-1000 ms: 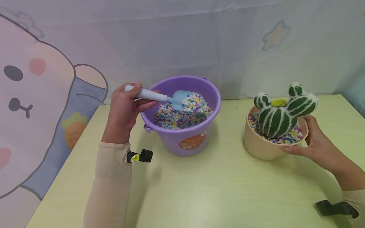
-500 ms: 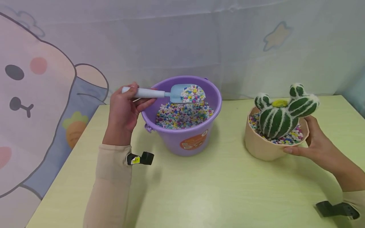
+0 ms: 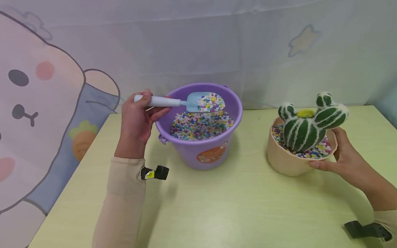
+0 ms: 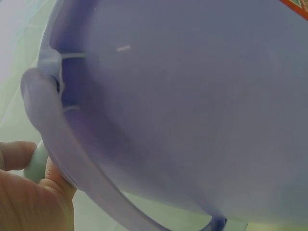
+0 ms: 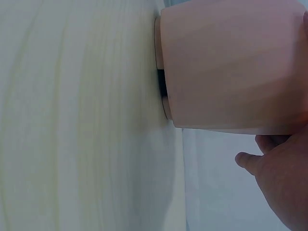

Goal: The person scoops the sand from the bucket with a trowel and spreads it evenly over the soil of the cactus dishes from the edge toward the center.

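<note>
Purple plastic forms the bucket (image 3: 201,151), which stands on the pale green worktop (image 3: 235,206) with a bed of coloured pebbles (image 3: 198,129) inside. The left hand (image 3: 138,120) has its fingers curled round the handle of a light blue scoop (image 3: 186,102); the blade is level above the pebble bed, inside the rim, with a heap of pebbles on it. Well to the right sits a beige pot (image 3: 288,162) with a green cactus (image 3: 305,125) and a layer of pebbles round its base. The right hand (image 3: 344,158) cups the pot's far side, thumb up at the rim and fingers wrapped along the wall, steadying it on the worktop.

The step in hand looks like carrying a loaded scoop from bucket to pot. The next move likely calls for keeping the blade level across the gap, then tipping it over the open pebble surface beside the cactus, not onto the plant.
</note>
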### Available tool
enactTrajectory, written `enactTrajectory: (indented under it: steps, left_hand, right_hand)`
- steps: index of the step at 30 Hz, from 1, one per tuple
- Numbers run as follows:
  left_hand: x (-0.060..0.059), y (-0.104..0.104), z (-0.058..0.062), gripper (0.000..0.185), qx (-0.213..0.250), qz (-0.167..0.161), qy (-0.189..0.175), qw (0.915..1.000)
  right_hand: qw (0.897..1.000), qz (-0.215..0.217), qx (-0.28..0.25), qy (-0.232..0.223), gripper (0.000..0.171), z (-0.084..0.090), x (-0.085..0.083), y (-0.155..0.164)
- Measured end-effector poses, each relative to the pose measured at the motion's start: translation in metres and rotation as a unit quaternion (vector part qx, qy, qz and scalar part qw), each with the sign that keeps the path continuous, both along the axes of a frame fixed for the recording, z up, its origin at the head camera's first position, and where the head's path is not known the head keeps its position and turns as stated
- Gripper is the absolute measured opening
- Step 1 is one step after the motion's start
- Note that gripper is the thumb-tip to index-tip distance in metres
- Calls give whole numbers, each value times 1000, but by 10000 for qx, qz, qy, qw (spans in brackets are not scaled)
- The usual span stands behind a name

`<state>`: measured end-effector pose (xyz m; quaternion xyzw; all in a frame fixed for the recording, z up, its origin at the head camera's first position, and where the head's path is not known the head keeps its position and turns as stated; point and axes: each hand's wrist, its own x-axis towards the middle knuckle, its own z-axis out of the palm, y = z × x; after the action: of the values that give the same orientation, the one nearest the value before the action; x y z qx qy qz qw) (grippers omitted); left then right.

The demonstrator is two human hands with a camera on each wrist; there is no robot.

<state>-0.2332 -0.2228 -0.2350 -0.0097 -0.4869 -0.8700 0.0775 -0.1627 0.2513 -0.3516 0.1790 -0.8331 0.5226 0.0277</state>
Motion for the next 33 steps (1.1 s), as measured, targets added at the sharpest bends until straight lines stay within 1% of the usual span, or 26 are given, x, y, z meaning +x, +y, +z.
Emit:
enactTrajectory:
  steps: [9,15,17,21,24,27,29,33]
  left_hand:
    - [1,0,-1,17,-21,10,162,9999]
    - [5,8,2,15,157,253,117,9995]
    - [7,12,4,14,95,293,182,9994]
    - [9,20,7,14,80,188,367,9991]
    - [10,25,10,13,68,135,389,9991]
    - [13,31,12,14,-127,137,359,9992]
    - [15,36,13,14,-231,82,375,9990]
    - [17,47,15,15,-239,-153,447,9986]
  right_hand:
    - [10000,28,15,15,114,1,1,0]
    - [10000,-45,12,-39,113,3,1,-1]
    - [10000,-55,-5,-72,113,3,0,-1]
    - [9999,-54,-45,-119,113,4,0,-1]
    - [9999,-35,-62,-129,112,4,0,-1]
    - [9999,-13,-80,-102,112,3,1,-2]
    - [9999,-16,-85,-60,111,3,1,-2]
    - [10000,-40,-79,-18,111,3,2,-2]
